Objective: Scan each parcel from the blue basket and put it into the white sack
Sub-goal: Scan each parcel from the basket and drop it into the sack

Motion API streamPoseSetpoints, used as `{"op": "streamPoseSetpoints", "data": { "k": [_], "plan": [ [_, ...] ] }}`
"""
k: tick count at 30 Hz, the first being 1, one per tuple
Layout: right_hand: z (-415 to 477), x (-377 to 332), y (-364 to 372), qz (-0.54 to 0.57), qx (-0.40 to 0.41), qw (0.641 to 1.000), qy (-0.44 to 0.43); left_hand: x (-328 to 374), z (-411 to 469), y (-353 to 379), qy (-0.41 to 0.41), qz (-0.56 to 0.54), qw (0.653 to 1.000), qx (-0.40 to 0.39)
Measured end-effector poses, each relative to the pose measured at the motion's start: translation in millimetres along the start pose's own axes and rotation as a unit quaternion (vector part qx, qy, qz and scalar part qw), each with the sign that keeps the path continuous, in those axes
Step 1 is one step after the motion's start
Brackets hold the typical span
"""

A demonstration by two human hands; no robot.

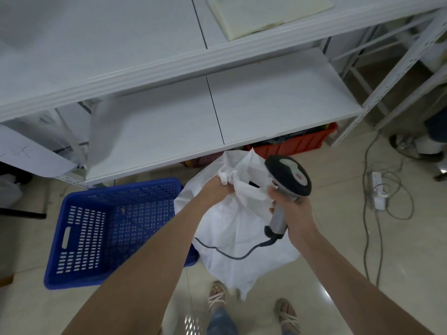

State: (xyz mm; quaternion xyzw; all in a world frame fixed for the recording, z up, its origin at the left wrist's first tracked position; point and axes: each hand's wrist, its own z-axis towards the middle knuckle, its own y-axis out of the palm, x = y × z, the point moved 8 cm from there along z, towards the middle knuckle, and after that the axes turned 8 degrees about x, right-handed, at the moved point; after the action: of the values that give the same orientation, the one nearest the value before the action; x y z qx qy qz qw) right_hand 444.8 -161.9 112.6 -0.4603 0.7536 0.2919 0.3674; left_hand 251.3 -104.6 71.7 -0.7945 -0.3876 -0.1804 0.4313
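Head view, single entry. Blue basket: perforated plastic, standing on the floor at the person's left, just beside the sack; no parcel shows inside it. White sack: woven, bulging, upright on the floor between the basket and the right forearm, its mouth gathered into a crumpled bunch at the top. Left hand: fingers curled tightly round the bunched mouth of the sack, holding it closed and upright. Right hand: fingers wrapped round the grey handle of the scanner, whose dark head points up and away from the sack; the fingertips lie against the sack's edge, but whether they also pinch the cloth cannot be told. Scanner cable: dark, trailing from the handle across the front of the sack. Surroundings: white shelf unit behind, a red crate under its lower shelf, a power strip with loose leads on the floor at right. Step in hand, by judgement: with the basket showing nothing, scanning looks finished and the sack is being closed. Next move likely calls for freeing the right hand of the scanner, so both hands can secure the gathered mouth without the cable snagging.
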Motion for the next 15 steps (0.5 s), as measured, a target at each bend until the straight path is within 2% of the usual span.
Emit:
{"op": "streamPoseSetpoints", "data": {
  "k": [6, 8, 9, 11, 13, 14, 15],
  "plan": [
    [47, 48, 53, -0.058, -0.071, 0.993, 0.067, -25, 41, -3, -0.107, -0.046, 0.991, 0.062],
    [67, 61, 68, -0.043, -0.075, 0.992, 0.093, -19, 44, -9, -0.088, -0.067, 0.986, 0.122],
    [76, 68, 72, -0.032, -0.073, 0.991, 0.112, -17, 41, -13, -0.046, -0.057, 0.985, 0.158],
    [91, 83, 77, 0.002, -0.075, 0.985, 0.157, -8, 22, -11, 0.099, 0.114, 0.966, 0.209],
    [102, 94, 75, 0.027, -0.073, 0.978, 0.194, -10, 5, 15, 0.217, 0.304, 0.906, 0.198],
    [105, 99, 73, 0.02, -0.07, 0.975, 0.209, -17, 7, 27, 0.24, 0.36, 0.883, 0.18],
    [108, 103, 68, -0.006, -0.059, 0.975, 0.216, -23, 17, 34, 0.24, 0.387, 0.876, 0.161]
  ]
}}
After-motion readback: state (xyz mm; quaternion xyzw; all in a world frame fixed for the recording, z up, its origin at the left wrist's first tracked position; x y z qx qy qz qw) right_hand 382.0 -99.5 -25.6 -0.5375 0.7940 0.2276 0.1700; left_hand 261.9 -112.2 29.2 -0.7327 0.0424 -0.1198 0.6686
